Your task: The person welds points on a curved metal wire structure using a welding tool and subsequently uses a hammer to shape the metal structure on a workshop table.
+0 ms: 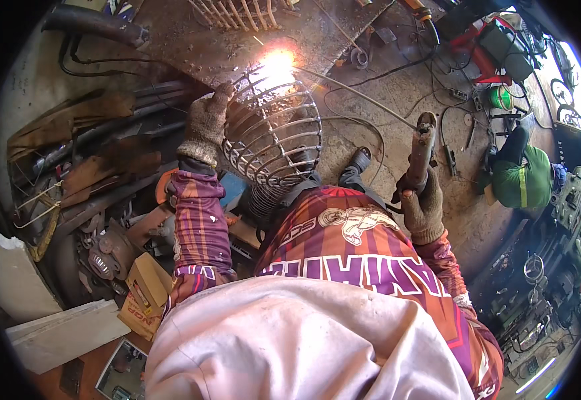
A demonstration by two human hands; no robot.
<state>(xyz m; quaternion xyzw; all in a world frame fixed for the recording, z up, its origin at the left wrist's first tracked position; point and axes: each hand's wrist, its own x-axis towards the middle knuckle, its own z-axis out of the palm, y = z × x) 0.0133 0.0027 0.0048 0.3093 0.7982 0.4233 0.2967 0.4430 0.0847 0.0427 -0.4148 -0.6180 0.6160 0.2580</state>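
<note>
Two gloved hands work around a rounded wire cage (274, 133), which stands on a rusty steel plate (190, 37) in front of the person. The left hand (205, 125) is closed on the cage's left rim, fingers hooked over the top wires, steadying it. The right hand (422, 205), well to the right of the cage, is wrapped tight round an electrode holder (422, 150), and a long thin welding rod (357, 93) runs from it up and left to the cage's far rim, where a bright arc (278, 63) glares. Left of the cage lies a heap of rusty scrap (97, 167); further right of it, cables trail over the floor.

To my judgement, welding this joint well calls for a short, steady arc held just at the crossing of wires, since thin wire burns through quickly. The left grip should stay firm and clear of the heated end.
</note>
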